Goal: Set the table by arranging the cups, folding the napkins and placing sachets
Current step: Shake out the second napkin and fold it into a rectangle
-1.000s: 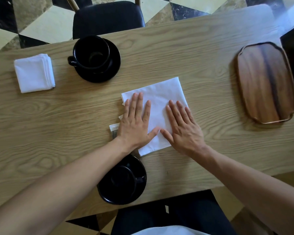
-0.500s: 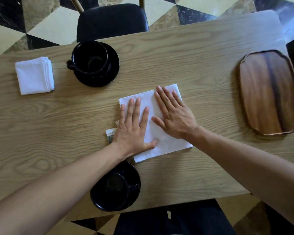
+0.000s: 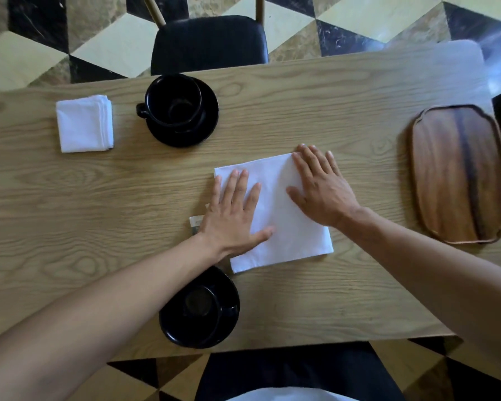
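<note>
Hands are pressing flat on the white napkin (image 3: 284,221) at frame center: the left hand (image 3: 233,218) is staying put, fingers straight, while the right hand (image 3: 321,192), also open, is sliding toward the upper right corner, smoothing the fold. 2 black cups are sitting above and below.

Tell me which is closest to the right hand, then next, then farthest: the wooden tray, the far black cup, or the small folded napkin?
From the right hand:
1. Wooden tray, at the table's right end.
2. Far black cup, across the table, to the left.
3. Small folded napkin, farthest left.
</note>
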Demonstrator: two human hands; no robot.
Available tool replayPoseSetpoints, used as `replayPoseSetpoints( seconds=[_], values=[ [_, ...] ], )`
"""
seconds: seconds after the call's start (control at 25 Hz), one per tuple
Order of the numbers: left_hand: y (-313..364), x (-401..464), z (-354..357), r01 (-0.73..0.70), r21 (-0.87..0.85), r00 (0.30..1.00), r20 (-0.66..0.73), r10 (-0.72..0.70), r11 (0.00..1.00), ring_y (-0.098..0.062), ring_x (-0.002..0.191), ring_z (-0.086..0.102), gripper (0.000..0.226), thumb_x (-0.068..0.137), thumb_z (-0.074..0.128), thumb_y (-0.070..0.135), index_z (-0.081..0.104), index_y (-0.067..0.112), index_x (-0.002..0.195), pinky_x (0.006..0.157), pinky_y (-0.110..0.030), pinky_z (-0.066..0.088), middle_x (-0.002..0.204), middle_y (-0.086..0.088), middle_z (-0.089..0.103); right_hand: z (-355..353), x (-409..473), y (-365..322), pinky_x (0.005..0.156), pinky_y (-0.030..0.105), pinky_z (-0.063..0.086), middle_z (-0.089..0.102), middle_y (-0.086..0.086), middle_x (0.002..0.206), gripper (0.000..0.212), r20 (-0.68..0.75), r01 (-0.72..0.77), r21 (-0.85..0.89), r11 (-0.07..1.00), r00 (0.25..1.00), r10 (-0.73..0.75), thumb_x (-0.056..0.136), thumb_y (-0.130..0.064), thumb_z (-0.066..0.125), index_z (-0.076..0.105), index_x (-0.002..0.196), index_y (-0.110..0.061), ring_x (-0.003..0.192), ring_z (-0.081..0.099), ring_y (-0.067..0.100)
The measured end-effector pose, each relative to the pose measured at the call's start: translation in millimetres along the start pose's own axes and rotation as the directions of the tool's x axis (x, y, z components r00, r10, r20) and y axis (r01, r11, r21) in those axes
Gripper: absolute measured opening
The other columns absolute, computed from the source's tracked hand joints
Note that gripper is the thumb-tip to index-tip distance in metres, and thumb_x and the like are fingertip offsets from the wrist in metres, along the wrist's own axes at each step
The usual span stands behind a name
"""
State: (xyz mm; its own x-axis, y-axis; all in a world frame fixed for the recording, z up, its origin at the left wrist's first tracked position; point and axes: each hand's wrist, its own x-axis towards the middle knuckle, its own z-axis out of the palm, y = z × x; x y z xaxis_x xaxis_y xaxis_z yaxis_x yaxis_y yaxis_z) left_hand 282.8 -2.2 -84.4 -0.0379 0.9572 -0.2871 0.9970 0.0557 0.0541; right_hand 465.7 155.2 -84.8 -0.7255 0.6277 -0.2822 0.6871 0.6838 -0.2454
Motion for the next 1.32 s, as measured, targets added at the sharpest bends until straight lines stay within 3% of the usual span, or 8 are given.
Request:
replayPoseSetpoints(
  seconds=[0.12, 0.2, 0.36, 0.6, 0.88, 1.0, 1.08, 1.32],
  values=[
    [-12, 28, -26, 0.144, -0.1, 0.977, -0.144, -0.158, 0.985, -0.043, 0.128, 0.045, 0.067, 0.085, 0.057, 0.032, 0.045, 0.002, 0.144, 0.112, -0.056, 0.03, 0.143, -0.024, 0.047, -20, 22, -1, 0.113, 0.045, 0.034, 0.049, 0.016, 0.141, 0.063, -0.079, 0.012, 0.047, 0.999, 0.997, -0.008, 0.091, -0.014, 0.054, 0.04, 0.152, -0.007, 0.127, 0.043, 0.04],
    [-19, 46, -39, 0.281, -0.108, 0.956, -0.06, -0.288, 0.954, -0.037, 0.116, 0.048, 0.058, 0.078, 0.059, 0.019, 0.051, 0.007, 0.134, 0.102, -0.047, 0.035, 0.131, -0.015, 0.052, -28, 34, 1, 0.104, 0.044, 0.04, 0.051, 0.014, 0.131, 0.058, -0.043, -0.026, 0.055, 0.998, 0.999, 0.028, 0.088, -0.014, 0.056, 0.047, 0.146, -0.011, 0.119, 0.044, 0.037],
    [-24, 65, -50, 0.342, -0.1, 0.94, 0.046, -0.339, 0.934, -0.032, 0.11, 0.05, 0.032, 0.077, 0.065, 0.018, 0.058, 0.015, 0.108, 0.09, -0.043, 0.035, 0.113, -0.009, 0.056, -35, 41, 6, 0.097, 0.04, 0.042, 0.052, 0.013, 0.117, 0.038, -0.021, -0.061, 0.104, 0.993, 0.998, 0.063, 0.086, -0.019, 0.062, 0.065, 0.123, -0.013, 0.114, 0.045, 0.034],
    [-38, 60, -72, 0.287, -0.332, 0.954, 0.014, -0.299, 0.899, -0.029, 0.106, 0.043, 0.008, 0.075, 0.068, 0.021, 0.062, 0.023, 0.081, 0.087, -0.037, 0.034, 0.103, -0.003, 0.052, -49, 16, 19, 0.067, 0.025, 0.037, 0.06, -0.002, 0.085, 0.014, -0.021, -0.195, 0.534, 0.822, 0.97, 0.243, 0.082, -0.021, 0.072, 0.07, 0.094, -0.013, 0.081, 0.056, 0.018],
    [-33, 3, -131, 0.232, -0.793, 0.971, 0.156, -0.18, 0.563, -0.012, 0.067, 0.056, 0.014, 0.08, 0.076, 0.014, 0.063, 0.019, 0.081, 0.063, -0.029, 0.045, 0.076, 0.005, 0.064, -89, -66, 17, 0.076, 0.045, 0.05, 0.067, 0.01, 0.084, 0.012, 0.097, -0.177, 0.935, 0.307, 0.961, 0.259, 0.091, -0.003, 0.069, 0.062, 0.085, -0.011, 0.081, 0.062, 0.022],
    [-15, -26, -155, 0.199, -0.908, 0.972, 0.135, -0.193, 0.369, -0.007, 0.072, 0.065, 0.012, 0.081, 0.08, 0.01, 0.073, 0.018, 0.086, 0.065, -0.021, 0.052, 0.083, 0.002, 0.075, -113, -109, 18, 0.073, 0.038, 0.053, 0.074, 0.005, 0.085, 0.007, 0.031, -0.101, 0.957, 0.272, 0.967, 0.251, 0.092, -0.002, 0.07, 0.063, 0.09, -0.002, 0.081, 0.068, 0.018],
    [-1, -45, -164, 0.191, -0.947, 0.974, 0.15, -0.171, 0.257, -0.007, 0.072, 0.068, 0.011, 0.081, 0.082, 0.007, 0.078, 0.016, 0.087, 0.064, -0.017, 0.052, 0.082, 0.001, 0.078, -128, -137, 21, 0.072, 0.033, 0.057, 0.077, 0.001, 0.086, 0.013, 0.018, -0.078, 0.963, 0.257, 0.973, 0.23, 0.092, -0.002, 0.07, 0.07, 0.087, -0.014, 0.08, 0.071, 0.013],
    [37, -70, -168, 0.235, -0.957, 0.962, 0.203, -0.183, 0.172, -0.005, 0.069, 0.066, 0.015, 0.078, 0.085, 0.007, 0.079, 0.019, 0.082, 0.06, -0.014, 0.049, 0.079, 0.001, 0.077, -141, -177, 41, 0.061, 0.017, 0.053, 0.078, -0.003, 0.084, 0.011, 0.011, -0.067, 0.958, 0.281, 0.981, 0.194, 0.09, -0.009, 0.073, 0.073, 0.085, -0.019, 0.071, 0.07, 0.004]
  ],
)
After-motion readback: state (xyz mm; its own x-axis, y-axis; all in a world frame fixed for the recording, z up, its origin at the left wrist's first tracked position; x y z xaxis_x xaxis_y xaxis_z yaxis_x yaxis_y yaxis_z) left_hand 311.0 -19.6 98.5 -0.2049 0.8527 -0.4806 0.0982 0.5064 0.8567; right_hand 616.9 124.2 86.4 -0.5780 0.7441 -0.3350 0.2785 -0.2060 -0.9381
